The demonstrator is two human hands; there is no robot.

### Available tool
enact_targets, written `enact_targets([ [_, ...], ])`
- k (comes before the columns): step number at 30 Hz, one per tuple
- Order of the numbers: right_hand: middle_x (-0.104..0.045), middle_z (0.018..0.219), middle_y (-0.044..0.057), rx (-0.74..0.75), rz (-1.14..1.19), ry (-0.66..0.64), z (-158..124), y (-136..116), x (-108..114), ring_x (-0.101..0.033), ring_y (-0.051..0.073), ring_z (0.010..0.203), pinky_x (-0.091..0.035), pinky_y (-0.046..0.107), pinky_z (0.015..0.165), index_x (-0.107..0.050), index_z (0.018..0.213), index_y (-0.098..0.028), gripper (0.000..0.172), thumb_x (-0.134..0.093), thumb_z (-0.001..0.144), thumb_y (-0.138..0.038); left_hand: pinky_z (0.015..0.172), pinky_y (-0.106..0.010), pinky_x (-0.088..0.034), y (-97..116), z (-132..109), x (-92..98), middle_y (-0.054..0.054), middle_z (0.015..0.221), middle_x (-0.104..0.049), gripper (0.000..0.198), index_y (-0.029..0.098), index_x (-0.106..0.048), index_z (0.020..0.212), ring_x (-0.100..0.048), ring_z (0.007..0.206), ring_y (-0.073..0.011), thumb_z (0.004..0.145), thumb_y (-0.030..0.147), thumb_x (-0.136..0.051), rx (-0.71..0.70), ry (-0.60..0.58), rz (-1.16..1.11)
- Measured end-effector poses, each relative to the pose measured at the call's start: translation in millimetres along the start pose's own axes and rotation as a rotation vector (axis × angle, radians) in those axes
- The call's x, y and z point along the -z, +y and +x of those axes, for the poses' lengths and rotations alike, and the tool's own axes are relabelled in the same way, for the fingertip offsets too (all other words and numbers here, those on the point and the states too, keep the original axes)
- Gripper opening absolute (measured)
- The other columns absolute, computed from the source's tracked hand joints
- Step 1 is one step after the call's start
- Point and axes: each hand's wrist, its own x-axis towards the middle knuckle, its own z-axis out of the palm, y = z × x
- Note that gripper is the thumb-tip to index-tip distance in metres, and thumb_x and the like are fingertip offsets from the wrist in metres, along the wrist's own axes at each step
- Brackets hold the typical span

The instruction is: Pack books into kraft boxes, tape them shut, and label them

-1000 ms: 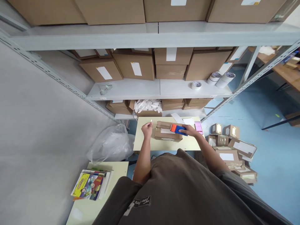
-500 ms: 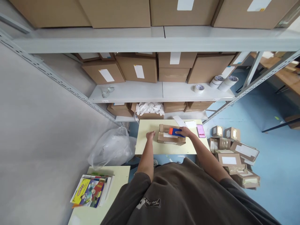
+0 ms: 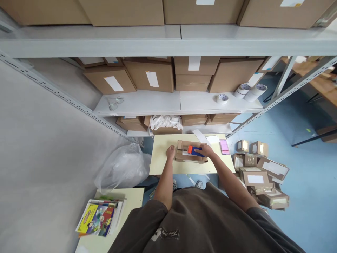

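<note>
A small cardboard carton [image 3: 191, 159] with a white label lies on the pale yellow table [image 3: 160, 165]. Over its top, my right hand [image 3: 206, 150] grips a blue, block-shaped item with an orange end [image 3: 195, 151]; its exact kind is not clear. The orange end points left, above the carton's label. At the carton's left end, my left hand [image 3: 171, 152] is closed, fingers curled. Whether anything is in it, or whether it touches the carton, I cannot tell.
White paper slips [image 3: 202, 137] and a pink-screened phone [image 3: 224, 147] lie right of the carton. Shelving [image 3: 147, 100] with boxes and tape rolls [image 3: 222, 98] rises behind. Taped parcels [image 3: 255, 178] crowd the floor at right. A plastic bag [image 3: 123, 167] and books [image 3: 98, 218] are at left.
My left hand has moved slightly up and right, closer to the carton's left end. The blue-and-orange item stays in my right hand over the carton. The camera view has shifted slightly.
</note>
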Motion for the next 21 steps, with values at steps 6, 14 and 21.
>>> enact_targets([
  [6,-0.078,0.094,0.015,-0.067,0.003,0.024,7.5,-3.8,-2.5,-0.071,0.033,0.099,-0.047,0.033,0.071,-0.074,0.081,-0.024,0.051,-0.079,0.083,-0.074,0.099,-0.039,-0.055,23.2,-19.9,-25.3,-0.013,0.136,-0.076,0.050,0.024,-0.065,0.145,-0.073,0.120,-0.0295,0.111,0.051,-0.040,0.028,-0.127,-0.019],
  [14,-0.079,0.091,0.016,-0.091,0.079,-0.013,7.1,-5.1,11.0,-0.073,0.034,0.094,-0.049,0.036,0.073,-0.077,0.081,-0.023,0.057,-0.085,0.073,-0.079,0.100,-0.039,-0.054,23.6,-25.3,-34.4,-0.012,0.140,-0.074,0.057,0.026,-0.061,0.151,-0.073,0.121,-0.0294,0.112,0.056,-0.033,0.076,-0.098,0.048],
  [21,-0.082,0.100,0.014,-0.118,-0.097,-0.090,-23.3,49.4,60.8,-0.075,0.028,0.092,-0.046,0.029,0.069,-0.080,0.093,-0.020,0.064,-0.074,0.082,-0.083,0.110,-0.041,-0.052,16.3,-16.9,-32.7,-0.014,0.147,-0.070,0.059,0.023,-0.063,0.150,-0.068,0.133,-0.0313,0.113,0.054,-0.029,0.070,-0.114,0.118],
])
